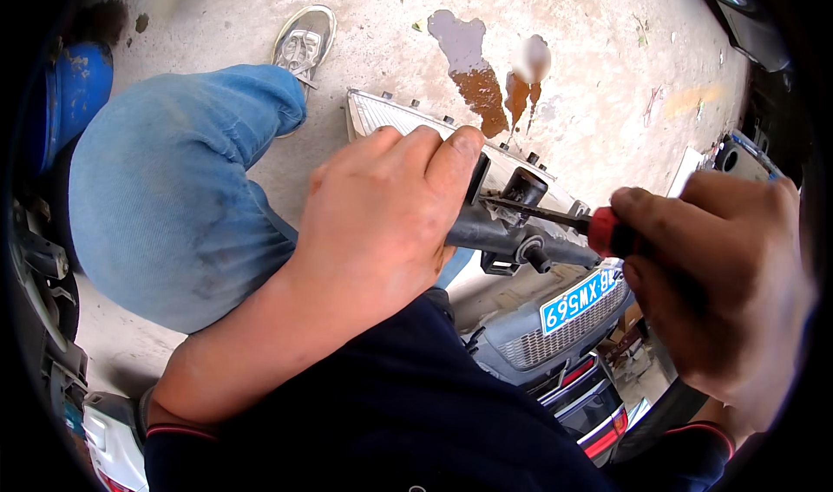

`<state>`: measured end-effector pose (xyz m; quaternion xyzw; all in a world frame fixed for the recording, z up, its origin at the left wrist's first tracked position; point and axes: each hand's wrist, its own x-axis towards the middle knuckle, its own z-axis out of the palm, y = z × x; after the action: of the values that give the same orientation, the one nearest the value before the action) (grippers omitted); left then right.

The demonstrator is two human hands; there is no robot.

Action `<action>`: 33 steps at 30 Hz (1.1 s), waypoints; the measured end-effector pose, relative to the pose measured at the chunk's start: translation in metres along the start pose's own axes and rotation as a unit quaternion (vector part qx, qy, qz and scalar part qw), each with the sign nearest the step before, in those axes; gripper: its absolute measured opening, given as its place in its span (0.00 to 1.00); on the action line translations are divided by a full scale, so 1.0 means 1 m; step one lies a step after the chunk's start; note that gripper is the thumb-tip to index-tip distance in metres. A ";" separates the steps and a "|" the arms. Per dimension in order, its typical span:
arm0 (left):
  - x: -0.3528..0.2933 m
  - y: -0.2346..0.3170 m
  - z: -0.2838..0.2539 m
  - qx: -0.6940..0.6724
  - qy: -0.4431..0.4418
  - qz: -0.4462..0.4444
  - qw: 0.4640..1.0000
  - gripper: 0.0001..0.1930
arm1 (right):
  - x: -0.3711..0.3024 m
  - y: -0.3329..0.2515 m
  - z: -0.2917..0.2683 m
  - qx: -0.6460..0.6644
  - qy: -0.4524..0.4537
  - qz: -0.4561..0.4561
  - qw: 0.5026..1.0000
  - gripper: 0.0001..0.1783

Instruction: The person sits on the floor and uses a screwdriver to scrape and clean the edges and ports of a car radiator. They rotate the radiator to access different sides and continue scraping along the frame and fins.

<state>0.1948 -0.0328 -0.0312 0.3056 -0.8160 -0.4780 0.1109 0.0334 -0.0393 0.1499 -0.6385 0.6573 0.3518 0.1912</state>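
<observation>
Denim-clad knee [173,197] sits far left. Left hand [382,223] clamps round a dark metal bar [503,236] — it juts rightward from the fist. Right hand [720,292] clenches a red-handled screwdriver [564,219] — tip touching the bar's bracket, above a blue plate [577,299].

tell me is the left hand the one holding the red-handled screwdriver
No, the right hand grips the red-handled screwdriver, while the left hand clasps the dark metal part.
</observation>
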 end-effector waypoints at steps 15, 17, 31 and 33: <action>0.006 -0.004 0.002 0.028 -0.018 0.059 0.998 0.33 | -0.038 -0.077 0.006 -0.232 0.041 -0.012 0.972 0.10; 0.002 -0.008 0.001 0.046 0.005 0.010 0.999 0.31 | -0.046 -0.077 0.037 -0.212 0.093 -0.056 0.971 0.13; 0.013 -0.007 -0.001 0.041 -0.008 -0.001 0.999 0.44 | -0.011 -0.075 0.259 0.557 0.033 0.038 0.829 0.10; 0.011 -0.006 -0.001 0.046 -0.014 -0.005 0.999 0.44 | 0.022 -0.083 0.308 0.538 0.136 0.012 0.832 0.15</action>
<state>0.1887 -0.0421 -0.0374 0.3074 -0.8372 -0.4447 0.0828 0.0503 0.1682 -0.0927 -0.4684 0.7695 -0.1458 0.4089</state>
